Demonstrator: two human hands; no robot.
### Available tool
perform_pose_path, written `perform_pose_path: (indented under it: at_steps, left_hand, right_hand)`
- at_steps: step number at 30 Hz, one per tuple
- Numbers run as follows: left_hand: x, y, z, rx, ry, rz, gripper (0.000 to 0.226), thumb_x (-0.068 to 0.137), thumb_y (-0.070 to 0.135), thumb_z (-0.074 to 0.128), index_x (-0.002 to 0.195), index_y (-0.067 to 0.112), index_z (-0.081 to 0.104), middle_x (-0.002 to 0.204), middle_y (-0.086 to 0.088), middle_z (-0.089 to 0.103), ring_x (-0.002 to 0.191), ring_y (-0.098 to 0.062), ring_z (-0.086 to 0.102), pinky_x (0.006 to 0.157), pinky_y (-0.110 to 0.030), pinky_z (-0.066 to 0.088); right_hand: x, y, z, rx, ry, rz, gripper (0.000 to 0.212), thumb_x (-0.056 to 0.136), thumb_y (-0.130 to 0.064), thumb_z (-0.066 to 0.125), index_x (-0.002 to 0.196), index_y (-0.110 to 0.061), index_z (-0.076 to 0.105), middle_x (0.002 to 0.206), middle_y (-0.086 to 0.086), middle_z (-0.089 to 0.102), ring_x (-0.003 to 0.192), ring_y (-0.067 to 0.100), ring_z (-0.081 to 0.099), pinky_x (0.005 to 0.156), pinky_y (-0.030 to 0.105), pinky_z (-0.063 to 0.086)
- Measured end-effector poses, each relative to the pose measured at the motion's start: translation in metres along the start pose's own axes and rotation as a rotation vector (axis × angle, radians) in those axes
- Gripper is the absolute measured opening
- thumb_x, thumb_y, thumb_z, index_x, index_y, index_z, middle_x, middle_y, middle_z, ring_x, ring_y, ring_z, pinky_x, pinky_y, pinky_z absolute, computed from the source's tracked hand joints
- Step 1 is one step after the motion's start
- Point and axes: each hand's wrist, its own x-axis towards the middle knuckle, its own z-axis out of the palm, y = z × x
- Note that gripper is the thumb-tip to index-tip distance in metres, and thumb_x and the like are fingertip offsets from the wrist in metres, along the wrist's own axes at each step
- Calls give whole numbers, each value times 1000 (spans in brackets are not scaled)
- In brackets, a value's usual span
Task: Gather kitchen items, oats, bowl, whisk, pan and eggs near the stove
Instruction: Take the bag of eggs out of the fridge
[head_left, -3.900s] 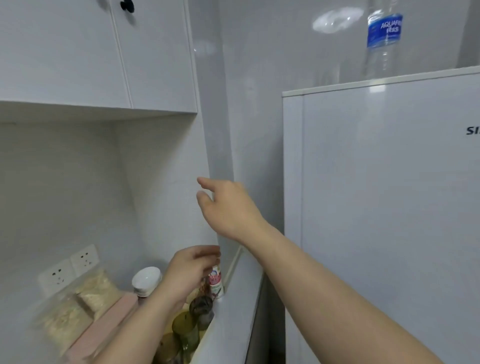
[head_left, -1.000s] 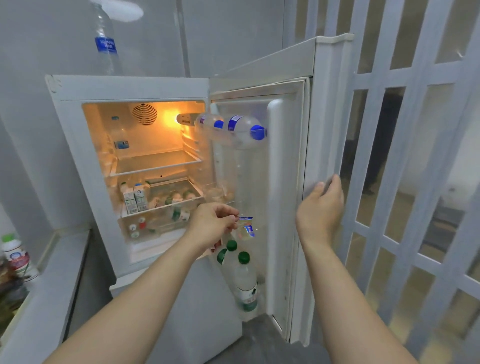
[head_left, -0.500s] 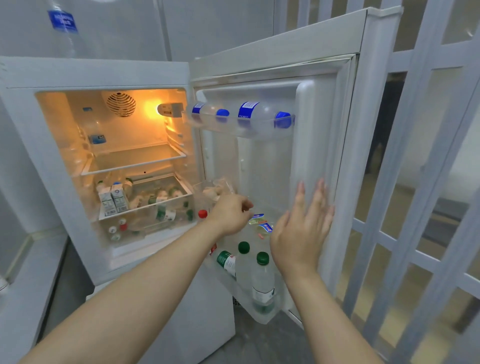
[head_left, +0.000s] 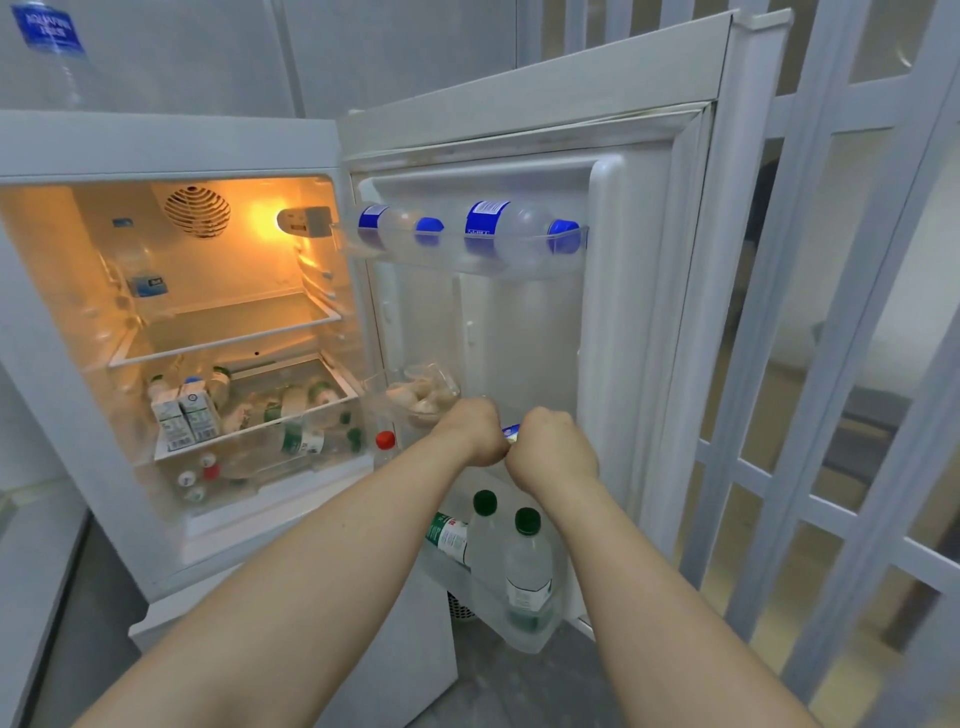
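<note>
Left hand (head_left: 470, 428) and right hand (head_left: 553, 449): fingers are curled out of sight; what is gripped cannot be told.
Blue-and-yellow packet (head_left: 510, 432): only a tip is shown between the hands.
Clear egg box (head_left: 423, 392), middle shelf of the door (head_left: 649, 312): near edge is covered by the left hand.
Bottle (head_left: 49, 47) on the fridge (head_left: 156, 140) top: cut off at the picture's edge.
Drawer (head_left: 244, 467) contents: blurred behind plastic.
Carton (head_left: 195, 415) print: too small to be read.

Home kitchen; open fridge (head_left: 171, 145), bottled drinks (head_left: 519, 228), counter (head_left: 36, 540)
</note>
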Motion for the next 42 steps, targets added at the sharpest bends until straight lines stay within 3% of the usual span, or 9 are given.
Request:
perform_pose_path:
  at_steps: [5, 10, 13, 22, 28, 34, 37, 40, 42]
  left_hand:
    - [3, -5, 6, -135, 133, 2, 13, 87, 18, 65, 88, 8, 57, 93, -14, 64, 90, -32, 62, 69, -35, 46]
    - [-7, -24, 8, -585, 496, -71, 19, 88, 18, 71, 99, 14, 56, 90, -4, 62, 80, -20, 57, 66, -30, 39]
    - [-16, -36, 1, -861, 503, -25, 29, 89, 14, 70, 117, 15, 63, 93, 0, 70, 79, -17, 70, 78, -37, 59]
    - [-53, -51, -25, -1096, 476, -38, 18, 97, 0, 54, 108, 14, 50, 95, -8, 70, 71, -21, 71, 72, -34, 62]
    - [-69, -47, -28, -1053, 461, -51, 24, 100, 3, 47, 117, 20, 48, 94, -4, 66, 67, -18, 69, 64, -28, 60]
    - [-83, -39, -20, -1112, 327, -41, 25, 100, 8, 53, 124, 12, 46, 90, -9, 64, 61, -19, 64, 57, -29, 55]
    - [-95, -34, -16, -1089, 353, -20, 20, 100, 20, 55, 117, 8, 51, 87, -7, 63, 57, -15, 60, 55, -27, 51]
    - [-102, -37, -16, -1024, 362, 12, 17, 98, 28, 58, 106, 13, 54, 87, -7, 64, 60, -15, 60, 58, -29, 48]
    - [-108, -39, -18, -947, 351, 35, 18, 95, 32, 64, 99, 17, 54, 82, -5, 64, 61, -14, 60, 63, -32, 49]
  right_hand:
    - [12, 0, -3, 21, -39, 33, 25, 85, -5, 53, 69, -15, 37, 91, 11, 53, 79, 31, 52, 63, 29, 42]
    - [23, -3, 0, -39, -111, 52, 26, 80, -6, 59, 65, -13, 39, 85, 10, 53, 73, 29, 53, 55, 24, 38]
    - [27, -8, 0, -128, -193, 63, 28, 77, -9, 66, 66, -13, 41, 97, 13, 58, 77, 29, 53, 64, 27, 44]
    - [17, -17, -13, -222, -311, 29, 24, 72, -5, 75, 76, -11, 52, 90, 9, 57, 83, 31, 60, 77, 34, 55]
    - [-6, -11, -20, 133, 90, -44, 18, 93, -11, 43, 111, -14, 45, 97, 6, 56, 86, 31, 56, 69, 34, 44]
    - [-30, -3, -33, 736, 346, -145, 16, 102, -21, 38, 114, -26, 46, 83, 3, 64, 78, 23, 63, 64, 35, 49]
    - [-38, 10, -37, 902, 491, -66, 22, 102, -20, 39, 109, -32, 57, 88, 2, 65, 80, 15, 67, 72, 40, 57]
    - [-43, 21, -41, 981, 582, 57, 19, 102, -25, 39, 99, -32, 56, 101, 7, 66, 76, 11, 67, 66, 28, 49]
    - [-46, 26, -44, 1061, 562, 132, 14, 100, -34, 48, 90, -26, 53, 89, 4, 63, 71, 13, 65, 64, 29, 48]
